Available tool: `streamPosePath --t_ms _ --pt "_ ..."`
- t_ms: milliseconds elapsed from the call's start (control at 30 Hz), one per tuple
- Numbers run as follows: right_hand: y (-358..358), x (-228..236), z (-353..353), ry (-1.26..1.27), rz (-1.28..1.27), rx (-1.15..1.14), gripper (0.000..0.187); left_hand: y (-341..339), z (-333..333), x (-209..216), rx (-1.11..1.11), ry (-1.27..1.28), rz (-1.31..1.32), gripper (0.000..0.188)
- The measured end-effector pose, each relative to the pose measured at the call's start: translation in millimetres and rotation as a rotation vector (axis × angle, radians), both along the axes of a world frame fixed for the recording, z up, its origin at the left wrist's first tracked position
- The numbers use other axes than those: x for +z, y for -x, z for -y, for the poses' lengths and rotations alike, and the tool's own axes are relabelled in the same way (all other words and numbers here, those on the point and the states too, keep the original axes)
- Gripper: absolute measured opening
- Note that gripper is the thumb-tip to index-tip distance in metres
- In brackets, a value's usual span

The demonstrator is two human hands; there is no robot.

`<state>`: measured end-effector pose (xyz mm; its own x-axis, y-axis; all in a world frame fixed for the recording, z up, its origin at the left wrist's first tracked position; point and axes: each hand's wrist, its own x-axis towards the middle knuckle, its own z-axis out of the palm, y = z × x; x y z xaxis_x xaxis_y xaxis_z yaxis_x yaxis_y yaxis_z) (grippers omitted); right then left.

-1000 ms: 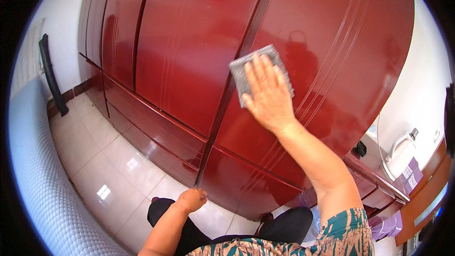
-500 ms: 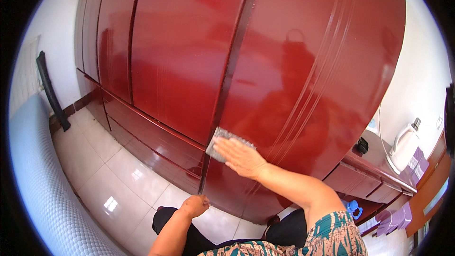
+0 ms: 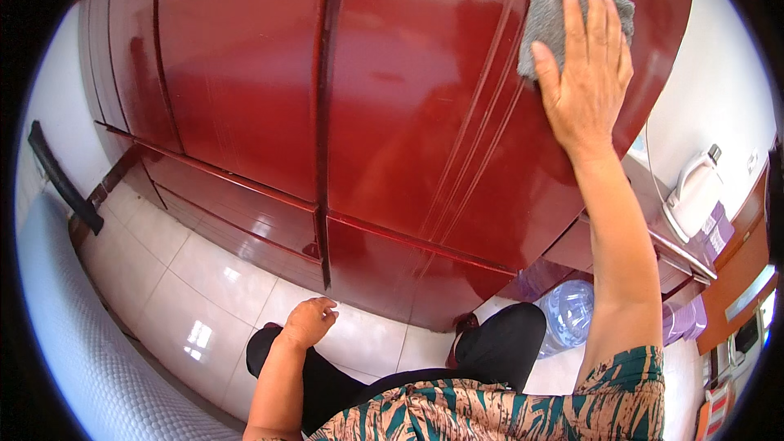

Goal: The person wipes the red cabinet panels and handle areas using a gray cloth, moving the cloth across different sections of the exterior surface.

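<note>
My right hand (image 3: pixel 590 73) lies flat with its fingers spread on a folded grey cloth (image 3: pixel 545 20), pressing it against the upper right of a glossy dark red wardrobe door (image 3: pixel 408 114). The right arm is stretched up and forward. My left hand (image 3: pixel 310 322) hangs low, near my knee and in front of the wardrobe's base. Its fingers are loosely bent and a little apart, with nothing seen in them.
A blue quilted mattress (image 3: pixel 90 335) runs along the left, beside the tiled floor (image 3: pixel 204 278). On the right are a white electric kettle (image 3: pixel 694 196) on a dark red desk and a large clear water bottle (image 3: pixel 567 314) below. A black tube-like object (image 3: pixel 61 180) leans at the far left.
My right hand has carried the cloth up and right across the door, from beside the dark gap to near its right edge. The view has shifted; my left hand stays low.
</note>
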<state>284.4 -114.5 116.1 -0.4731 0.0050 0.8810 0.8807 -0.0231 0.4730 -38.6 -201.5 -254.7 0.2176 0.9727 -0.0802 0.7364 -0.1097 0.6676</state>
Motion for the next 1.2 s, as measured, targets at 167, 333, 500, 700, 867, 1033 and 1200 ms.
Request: streamPosePath --t_ms 167,333,500,700,867,1033,1200 --pt "13.5 -95.2 22.8 0.438 0.081 0.013 0.069 4.1 1.1 -8.0 -0.005 -0.020 -0.007 0.026" --pt "30.4 -207.5 26.0 0.800 0.378 0.125 0.063 9.0 5.0 -9.6 0.062 0.002 0.035 0.026" --pt "29.6 -262.4 19.6 0.723 0.565 0.138 0.053 -7.3 6.1 -10.5 0.089 -0.020 0.166 0.025" --pt "29.8 -259.1 48.5 1.163 0.166 0.647 0.047 -53.8 24.9 -17.3 0.138 0.132 0.829 0.030" --pt "21.8 -307.0 98.6 2.165 -1.396 1.267 0.037 -102.9 30.8 -4.5 0.090 0.299 1.245 0.036" --pt "13.3 -357.8 113.7 1.912 -2.434 1.620 0.033 -125.4 40.6 -1.5 0.139 0.773 1.784 0.056" --pt "10.1 -376.4 106.6 1.879 -2.476 1.681 0.036 -131.1 47.7 -37.8 0.256 0.840 1.702 0.056"
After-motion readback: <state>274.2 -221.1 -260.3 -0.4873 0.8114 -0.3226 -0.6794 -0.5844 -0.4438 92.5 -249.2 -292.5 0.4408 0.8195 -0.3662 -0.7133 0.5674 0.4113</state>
